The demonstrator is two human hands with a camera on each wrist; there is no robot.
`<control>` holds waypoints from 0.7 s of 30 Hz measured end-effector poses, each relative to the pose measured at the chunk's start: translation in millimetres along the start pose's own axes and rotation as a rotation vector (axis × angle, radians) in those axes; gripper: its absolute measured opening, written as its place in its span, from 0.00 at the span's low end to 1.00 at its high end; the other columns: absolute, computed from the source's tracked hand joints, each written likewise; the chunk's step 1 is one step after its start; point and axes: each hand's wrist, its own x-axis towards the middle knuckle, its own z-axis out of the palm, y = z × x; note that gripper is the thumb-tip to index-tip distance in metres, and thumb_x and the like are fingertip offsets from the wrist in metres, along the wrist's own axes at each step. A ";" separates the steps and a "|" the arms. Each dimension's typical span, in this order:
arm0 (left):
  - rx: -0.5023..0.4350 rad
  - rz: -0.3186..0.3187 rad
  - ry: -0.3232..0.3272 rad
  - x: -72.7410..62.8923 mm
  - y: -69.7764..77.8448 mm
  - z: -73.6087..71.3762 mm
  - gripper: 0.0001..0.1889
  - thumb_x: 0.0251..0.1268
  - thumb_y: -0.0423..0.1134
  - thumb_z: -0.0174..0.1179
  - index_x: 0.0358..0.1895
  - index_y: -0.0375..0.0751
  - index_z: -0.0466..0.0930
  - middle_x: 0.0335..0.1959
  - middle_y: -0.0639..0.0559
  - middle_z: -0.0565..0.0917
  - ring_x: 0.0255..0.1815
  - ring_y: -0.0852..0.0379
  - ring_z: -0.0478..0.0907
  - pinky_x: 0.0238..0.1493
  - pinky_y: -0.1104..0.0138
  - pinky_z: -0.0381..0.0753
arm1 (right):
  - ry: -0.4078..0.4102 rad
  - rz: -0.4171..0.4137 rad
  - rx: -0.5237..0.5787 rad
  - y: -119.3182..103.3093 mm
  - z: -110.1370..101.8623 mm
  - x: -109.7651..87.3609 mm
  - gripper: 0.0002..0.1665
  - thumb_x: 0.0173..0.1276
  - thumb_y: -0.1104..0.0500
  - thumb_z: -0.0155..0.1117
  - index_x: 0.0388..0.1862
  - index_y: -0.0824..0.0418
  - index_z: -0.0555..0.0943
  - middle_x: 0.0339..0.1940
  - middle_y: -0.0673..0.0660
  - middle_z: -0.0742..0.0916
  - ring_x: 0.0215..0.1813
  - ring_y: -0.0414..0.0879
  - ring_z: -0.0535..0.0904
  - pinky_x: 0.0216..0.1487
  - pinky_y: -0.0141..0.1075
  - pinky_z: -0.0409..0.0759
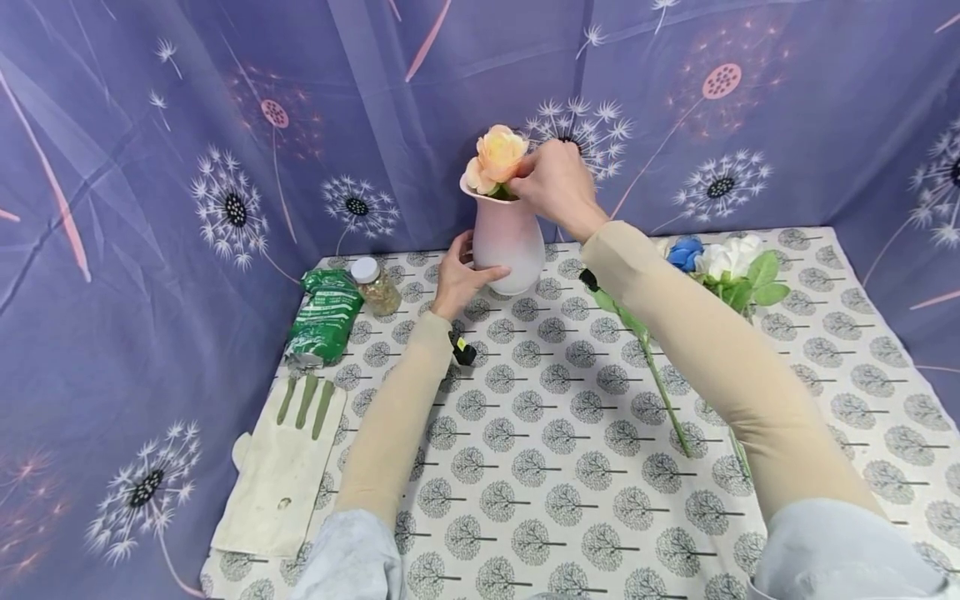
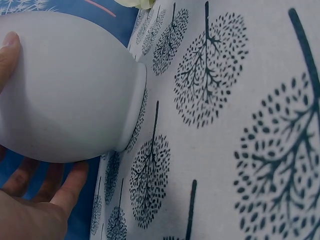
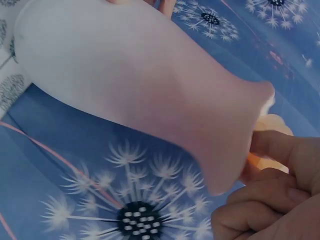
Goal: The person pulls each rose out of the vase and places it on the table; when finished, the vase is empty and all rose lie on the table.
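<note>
A pink-to-white vase (image 1: 511,242) stands upright on the patterned cloth, close to the curtain. My left hand (image 1: 459,279) holds its lower body, with the thumb across the front and the fingers round the far side; the left wrist view shows the same grip on the pale vase (image 2: 75,85). A peach rose (image 1: 498,157) pokes out of the vase's mouth, its stem hidden inside. Just under the bloom, at the rim, my right hand (image 1: 558,185) pinches the rose. In the right wrist view the fingers partly cover its petals (image 3: 272,125).
Blue (image 1: 684,253) and white roses (image 1: 731,257) lie to the right, partly behind my right forearm, with a green stem (image 1: 663,392) trailing forward. At left are a lidded jar (image 1: 377,287), a green packet (image 1: 326,312) and white gloves (image 1: 281,475). A curtain (image 1: 435,100) hangs behind.
</note>
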 end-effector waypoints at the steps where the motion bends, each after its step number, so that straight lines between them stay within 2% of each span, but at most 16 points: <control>1: -0.001 -0.005 -0.001 0.4 0.2 0.0 0.56 0.51 0.44 0.88 0.84 0.50 0.65 0.73 0.43 0.79 0.71 0.42 0.81 0.73 0.52 0.85 | -0.015 0.017 -0.031 -4.5 -0.1 1.5 0.15 0.74 0.51 0.69 0.53 0.50 0.95 0.52 0.56 0.96 0.45 0.49 0.84 0.41 0.39 0.80; 4: -0.007 -0.016 -0.006 0.1 1.1 0.2 0.56 0.51 0.44 0.88 0.84 0.50 0.64 0.74 0.43 0.79 0.72 0.42 0.81 0.74 0.51 0.85 | -0.040 0.051 -0.136 -15.5 2.7 7.8 0.13 0.73 0.51 0.66 0.45 0.54 0.94 0.51 0.60 0.95 0.49 0.55 0.87 0.50 0.50 0.88; 7: -0.017 -0.032 -0.011 -0.6 1.7 0.0 0.57 0.50 0.45 0.88 0.85 0.50 0.63 0.74 0.43 0.79 0.73 0.43 0.81 0.74 0.51 0.84 | -0.023 0.044 -0.220 -24.3 8.4 12.5 0.12 0.71 0.53 0.65 0.44 0.59 0.88 0.52 0.63 0.93 0.53 0.59 0.89 0.57 0.58 0.90; 12: -0.022 -0.036 -0.014 1.3 0.3 -0.3 0.59 0.50 0.44 0.89 0.85 0.49 0.62 0.76 0.43 0.78 0.74 0.42 0.80 0.75 0.52 0.84 | 0.014 0.004 -0.282 -34.8 16.9 17.8 0.19 0.70 0.55 0.65 0.56 0.63 0.86 0.58 0.65 0.92 0.60 0.62 0.90 0.60 0.60 0.91; 21: -0.001 -0.019 -0.013 0.4 -0.5 -0.4 0.59 0.49 0.45 0.89 0.85 0.48 0.62 0.77 0.42 0.78 0.74 0.42 0.81 0.75 0.52 0.84 | 0.023 0.037 -0.295 -37.8 24.2 24.1 0.21 0.70 0.55 0.66 0.59 0.62 0.86 0.59 0.63 0.92 0.61 0.61 0.90 0.60 0.59 0.91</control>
